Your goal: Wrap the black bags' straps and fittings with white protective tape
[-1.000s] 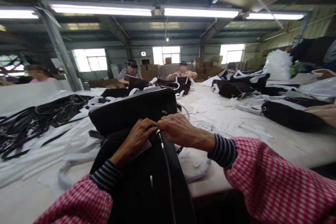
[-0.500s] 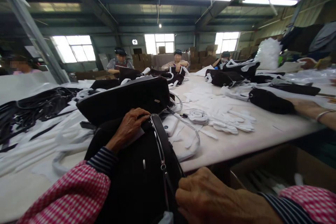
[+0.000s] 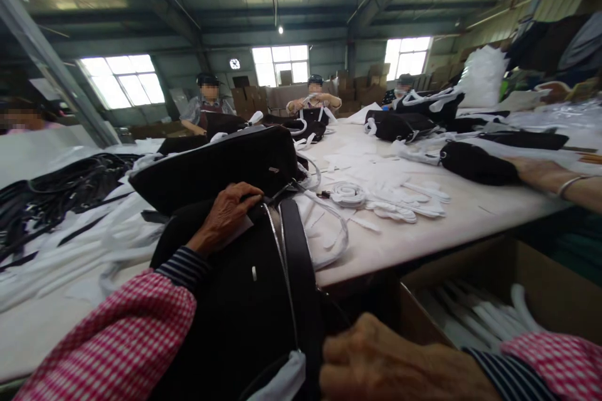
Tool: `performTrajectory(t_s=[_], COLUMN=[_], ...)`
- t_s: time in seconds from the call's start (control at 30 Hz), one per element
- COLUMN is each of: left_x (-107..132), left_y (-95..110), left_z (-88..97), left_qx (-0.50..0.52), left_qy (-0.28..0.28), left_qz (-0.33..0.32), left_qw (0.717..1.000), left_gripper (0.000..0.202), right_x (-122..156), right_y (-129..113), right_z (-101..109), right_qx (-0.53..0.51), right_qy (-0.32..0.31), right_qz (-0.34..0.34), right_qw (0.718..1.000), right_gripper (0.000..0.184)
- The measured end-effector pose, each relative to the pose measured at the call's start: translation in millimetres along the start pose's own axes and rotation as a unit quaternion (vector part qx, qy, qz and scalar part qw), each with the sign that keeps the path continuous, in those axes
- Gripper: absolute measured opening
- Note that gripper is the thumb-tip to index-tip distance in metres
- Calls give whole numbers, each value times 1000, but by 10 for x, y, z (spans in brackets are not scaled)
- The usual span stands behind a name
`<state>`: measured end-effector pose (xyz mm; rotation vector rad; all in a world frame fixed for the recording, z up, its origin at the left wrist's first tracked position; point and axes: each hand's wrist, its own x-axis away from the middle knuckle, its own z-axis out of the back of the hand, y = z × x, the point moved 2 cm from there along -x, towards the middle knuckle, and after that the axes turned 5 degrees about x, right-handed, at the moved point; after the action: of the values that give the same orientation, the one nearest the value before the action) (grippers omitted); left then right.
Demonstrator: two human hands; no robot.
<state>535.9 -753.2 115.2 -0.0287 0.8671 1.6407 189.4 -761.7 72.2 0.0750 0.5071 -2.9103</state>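
A large black bag (image 3: 221, 307) leans at the table's near edge, with a small metal plate on its face. My left hand (image 3: 230, 213) is closed on its upper edge, beside the top of the zipper (image 3: 281, 250). The zipper's two rows of teeth stand apart along the bag's side. Low in front, my right hand (image 3: 371, 357) is closed beside the bag, its fingertips mostly hidden; it appears to grip the zipper pull, which I cannot see directly. A white-wrapped handle (image 3: 285, 379) shows at the bottom. Behind lies another black bag (image 3: 216, 169).
Black straps (image 3: 61, 194) and white wrapping strips cover the left side. A coiled white strap (image 3: 348, 194) lies on the table (image 3: 376, 250). A cardboard box (image 3: 555, 282) with white rolls stands lower right. A co-worker's hand (image 3: 536, 169) touches a black bag at right; others sit across.
The zipper has come open further down the bag's side, and its slider has gone from view. My right hand has moved slightly down. My left hand keeps its hold.
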Motion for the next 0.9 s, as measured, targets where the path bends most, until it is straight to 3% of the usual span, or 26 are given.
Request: performTrajectory(t_s=[0.07,0.13,0.17,0.33,0.43,0.53,0.6,0.7,0.8,0.9], left_x=[28,58,71,151,316,594,766,891,879,827], left_y=[57,118,145,309,503,689,751,747,700,615], left_z=[44,116,158,276,192,24,-65,-95,-24,102], left_qx=[6,11,10,-14,-80,-158,-174,-151,-121,-120], left_qy=[-5,-27,-45,-129,-142,-191,-236,-267,-262,-245], left_qz=[-19,-42,-49,-76,-153,-236,-265,-249,-222,-234], left_qw=[1000,999,998,989,975,939,918,919,931,933], left_gripper=[25,23,23,29,24,27,29,24,21,27], right_x=[-314,-595,-697,-766,-670,-672,-736,-882,-1046,-1229], right_y=[125,285,371,629,649,717,796,910,965,1014], right_z=[225,363,386,284,272,305,319,328,339,346], right_qx=[76,144,179,272,295,287,249,179,150,186], right_qy=[80,140,148,127,113,101,83,64,87,138], right_qz=[-26,11,30,83,108,103,73,-52,-174,-201], right_qw=[994,980,972,950,943,947,962,980,969,952], right_gripper=[19,9,14,28,23,14,11,14,31,32])
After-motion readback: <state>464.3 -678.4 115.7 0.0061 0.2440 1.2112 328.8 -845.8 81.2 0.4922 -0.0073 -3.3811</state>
